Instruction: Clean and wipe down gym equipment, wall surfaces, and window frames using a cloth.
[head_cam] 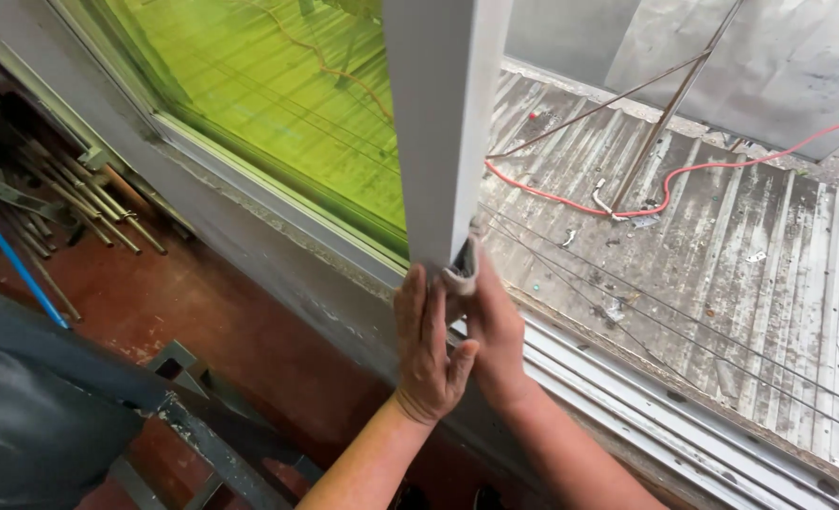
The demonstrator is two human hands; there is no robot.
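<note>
A white window-frame upright (pixel 443 123) stands at the middle of the head view, reaching down to the sill. My left hand (pixel 427 345) lies flat against its lower left side, fingers pointing up. My right hand (pixel 495 335) is wrapped around the bottom of the upright from the right, its thumb pressed on a small grey-white end piece (pixel 464 269) at the frame's foot. Left of the upright is a green-tinted glass pane (pixel 278 104). The metal sill track (pixel 646 416) runs down to the right under my right forearm.
Beyond the sill lies a worn corrugated metal roof (pixel 721 246) with a red cable (pixel 684 175), thin wires and metal rods. Indoors at the left, a bundle of metal tubes (pixel 79 194) lies on the reddish floor, with a blue rod (pixel 13 260) and a dark metal frame (pixel 202 425).
</note>
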